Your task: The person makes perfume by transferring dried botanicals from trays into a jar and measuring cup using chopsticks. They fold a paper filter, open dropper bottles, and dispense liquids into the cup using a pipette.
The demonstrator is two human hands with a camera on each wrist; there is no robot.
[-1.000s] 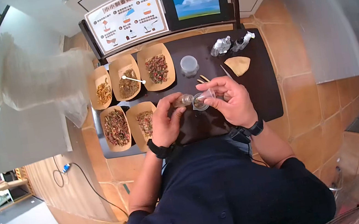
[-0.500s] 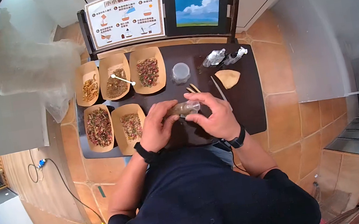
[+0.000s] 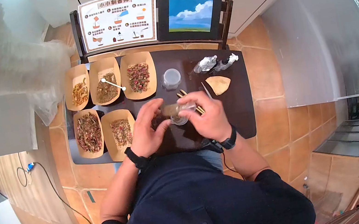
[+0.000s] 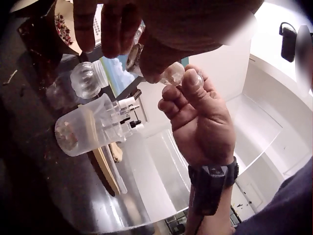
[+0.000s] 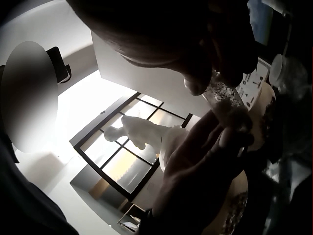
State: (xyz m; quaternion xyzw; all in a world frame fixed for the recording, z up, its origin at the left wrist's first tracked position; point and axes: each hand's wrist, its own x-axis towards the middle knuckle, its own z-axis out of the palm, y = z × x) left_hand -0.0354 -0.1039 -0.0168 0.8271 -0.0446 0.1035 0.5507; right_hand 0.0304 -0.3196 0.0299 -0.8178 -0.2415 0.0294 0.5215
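Note:
Between my hands lies a small glass bottle of brownish bits, on its side and motion-blurred. My left hand grips it. My right hand pinches a clear cup-shaped piece in line with the bottle's right end. Fingers hide where the two meet. In the right wrist view, pale specks show through the clear wall beside the right thumb. Upright below my hands stands a frosted plastic cup with petal bits at its bottom.
Paper trays of dried flowers stand left, one with a white spoon across it. Behind are a lidded clear jar, silvery pump bottles, wooden sticks and a tan folded cloth-like piece. An instruction sheet leans at the back.
A second ago the bottle and the tilted clear piece were side by side over the cup; now they form one line, held level. The whole head view has shifted.

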